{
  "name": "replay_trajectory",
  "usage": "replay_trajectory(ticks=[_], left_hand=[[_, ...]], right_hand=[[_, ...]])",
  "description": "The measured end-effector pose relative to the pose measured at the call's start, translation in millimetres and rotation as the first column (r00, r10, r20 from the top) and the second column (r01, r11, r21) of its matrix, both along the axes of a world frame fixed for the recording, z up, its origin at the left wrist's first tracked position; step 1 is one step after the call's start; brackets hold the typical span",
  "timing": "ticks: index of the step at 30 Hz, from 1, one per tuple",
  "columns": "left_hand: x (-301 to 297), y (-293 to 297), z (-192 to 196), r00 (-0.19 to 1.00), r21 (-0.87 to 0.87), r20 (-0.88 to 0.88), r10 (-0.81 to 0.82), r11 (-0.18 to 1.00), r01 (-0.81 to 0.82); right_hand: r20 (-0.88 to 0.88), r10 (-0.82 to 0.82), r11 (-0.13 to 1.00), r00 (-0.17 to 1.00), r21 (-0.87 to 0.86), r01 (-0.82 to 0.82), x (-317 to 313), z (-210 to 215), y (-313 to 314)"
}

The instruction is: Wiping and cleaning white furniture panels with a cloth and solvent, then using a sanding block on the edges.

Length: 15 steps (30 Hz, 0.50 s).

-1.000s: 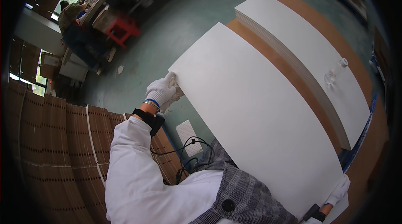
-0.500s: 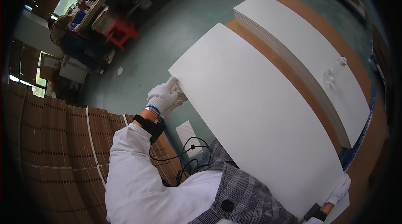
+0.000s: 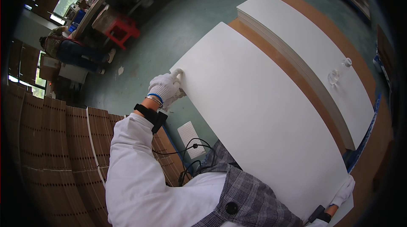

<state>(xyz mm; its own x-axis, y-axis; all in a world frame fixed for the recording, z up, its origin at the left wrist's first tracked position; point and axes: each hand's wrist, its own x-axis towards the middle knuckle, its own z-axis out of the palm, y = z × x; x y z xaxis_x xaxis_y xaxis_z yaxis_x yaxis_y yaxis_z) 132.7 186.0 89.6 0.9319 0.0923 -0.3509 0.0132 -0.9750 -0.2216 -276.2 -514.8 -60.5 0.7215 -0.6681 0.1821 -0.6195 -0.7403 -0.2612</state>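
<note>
Bottle (image 3: 340, 71) on stack (image 3: 290, 21) — beside white panel (image 3: 263, 104)

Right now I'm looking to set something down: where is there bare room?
Free: floor between red stool and panel; the panel between left hand and right hand; upper end of the stack, away from the bottle. Crowded: lower left, with cardboard.

Legible text: none can be read. The large white sheet (image 3: 263, 104): no lettering or numerals can be made out. Clear bottle (image 3: 338, 73), white-capped: any marking is too small to be read. White rectangular piece (image 3: 190, 140) on the floor: a fine grid is borne, without readable characters. Brown boards (image 3: 55, 138): rows of dark spots, no readable wording.
</note>
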Motion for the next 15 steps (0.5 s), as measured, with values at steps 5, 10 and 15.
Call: replay_trajectory(ticks=[5, 10, 15], left_hand=[[2, -3, 3, 0.998, 0.012, -0.045, 0.051, 0.999, -0.051], [2, -4, 3, 0.998, 0.035, -0.058, -0.033, 0.999, 0.035], [4, -5, 8, 0.997, -0.019, -0.075, 0.018, 1.000, -0.019]], right_hand=[[0.021, -0.004, 1.000, 1.000, -0.007, 0.004, 1, -4, -1], [0.012, -0.021, 1.000, 1.000, 0.000, 0.021, 0, 0, 0], [0.004, -0.016, 1.000, 1.000, -0.011, 0.016, 2, -3, 0]])
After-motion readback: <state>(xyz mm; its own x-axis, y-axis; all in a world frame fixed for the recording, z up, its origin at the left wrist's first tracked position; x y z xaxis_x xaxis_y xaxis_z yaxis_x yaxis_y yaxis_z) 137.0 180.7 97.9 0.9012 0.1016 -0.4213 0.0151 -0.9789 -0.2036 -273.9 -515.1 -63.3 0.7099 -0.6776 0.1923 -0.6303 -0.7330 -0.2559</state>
